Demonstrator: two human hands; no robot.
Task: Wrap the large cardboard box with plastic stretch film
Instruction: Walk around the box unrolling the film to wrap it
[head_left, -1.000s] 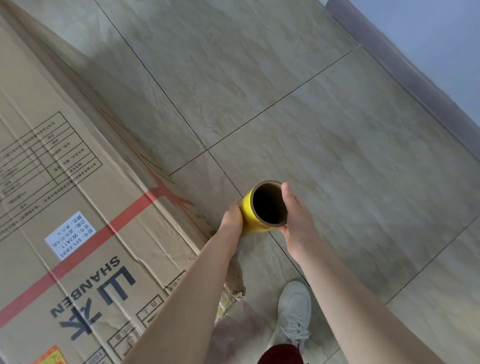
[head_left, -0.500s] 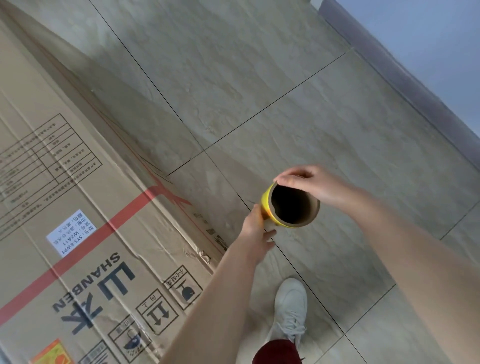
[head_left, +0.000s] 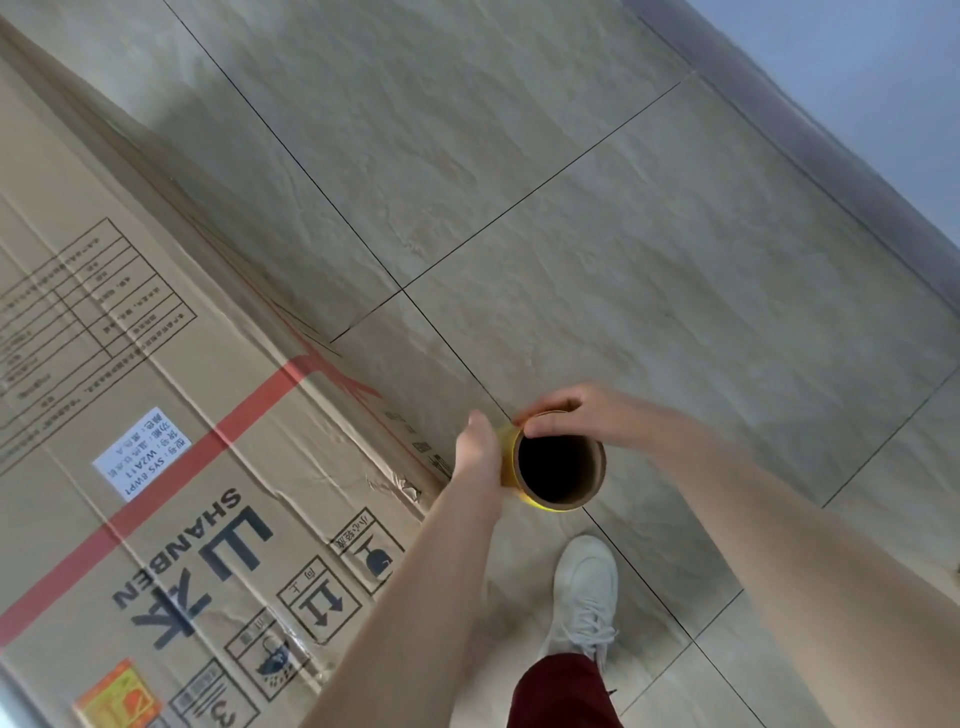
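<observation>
Cardboard box (head_left: 171, 467) lies flat on the tiled floor (head_left: 649, 249) and fills the left of the view, its printed face up, with a red stripe, a white label and handling symbols. Clear film (head_left: 363, 475) lies wrinkled over that face near the edge closest to the person. The stretch film roll (head_left: 511, 462) is held just off this edge, above the floor, with the open end of its brown core facing the camera.

Compared with half a second ago, the roll sits lower in the view and closer to the box's edge. The left hand (head_left: 480, 452), which then hung below the roll with loose fingers, is now up against its left flank. The right hand (head_left: 571, 415) keeps its place over the top of the core; a second ago it was down on the right side instead.

Now the left forearm runs up from the bottom of the view, the back of the hand faces the camera, and the hand grips the roll's yellow side; its fingers pass behind, out of sight. The right arm reaches in from the lower right, wrist bent, fingers curled over the far rim of the core and the thumb lying along the near rim, so it pinches the tube's edge.

A white shoe (head_left: 584, 587) stands on the floor below the roll, with a dark red trouser leg (head_left: 561, 691) above it.
</observation>
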